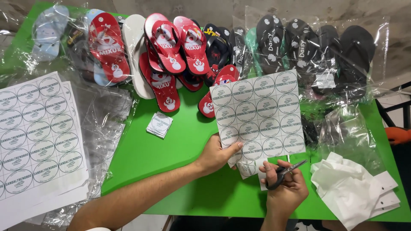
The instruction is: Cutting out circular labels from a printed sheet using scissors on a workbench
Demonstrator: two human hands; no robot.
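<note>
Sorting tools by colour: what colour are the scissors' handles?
Black, on the scissors in the right hand; head view.

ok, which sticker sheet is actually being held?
The sticker sheet at centre: the left hand grips its lower-left edge, the scissors in the right hand meet its bottom. The left stack lies untouched.

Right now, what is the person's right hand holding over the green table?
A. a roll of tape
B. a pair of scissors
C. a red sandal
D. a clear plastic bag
B: the right hand grips black-handled scissors at the lower edge of the sticker sheet, which the left hand steadies.
</note>
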